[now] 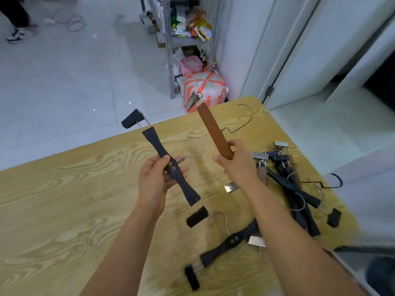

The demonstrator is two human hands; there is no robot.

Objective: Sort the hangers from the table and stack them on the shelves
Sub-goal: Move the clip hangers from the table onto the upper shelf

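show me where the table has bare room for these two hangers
The table is bare wood on its left half, from the left hand to the left edge. Crowded: the hanger pile right of the right hand, and the lone dark hanger at front middle.

Your one view comes from the wide-angle camera on your head, tilted forward and down. It looks along both forearms to your left hand (157, 180) and right hand (236, 165), close and mid-frame, above the wooden table (64, 199). Beyond the table's far edge it takes in the tiled floor (64, 71) and a metal shelf unit (168, 60), well off, at top centre.
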